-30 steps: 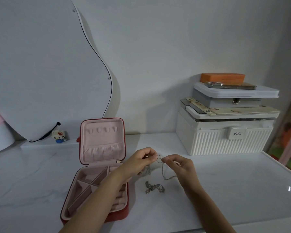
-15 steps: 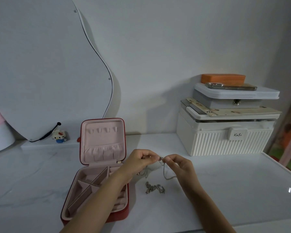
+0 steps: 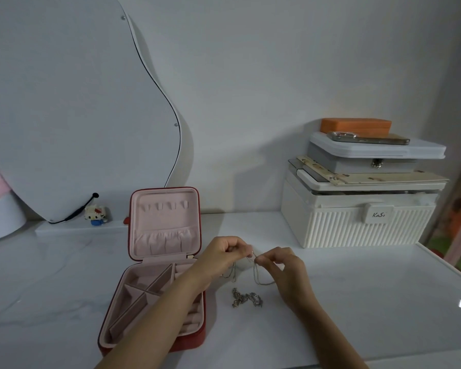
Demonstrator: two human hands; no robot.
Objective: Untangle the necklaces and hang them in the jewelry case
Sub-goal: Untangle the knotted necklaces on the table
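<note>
A red jewelry case (image 3: 194, 342) with pink lining lies open on the white table, its lid upright with small hooks and a pocket. Just right of it my left hand (image 3: 221, 255) and my right hand (image 3: 282, 265) pinch a thin silver necklace (image 3: 256, 275) between fingertips, close together above the table. Its chain droops in loops under both hands. A second, chunkier silver chain (image 3: 246, 299) lies bunched on the table below my hands.
A white ribbed storage box (image 3: 357, 225) stands at the back right, stacked with a grey box, a phone and an orange case. A wavy mirror (image 3: 77, 102) leans on the wall at left, with a small figurine (image 3: 96, 211) by its base.
My hands have drawn slightly closer together on the thin necklace and dropped a little. The bunched chain on the table has not moved.
</note>
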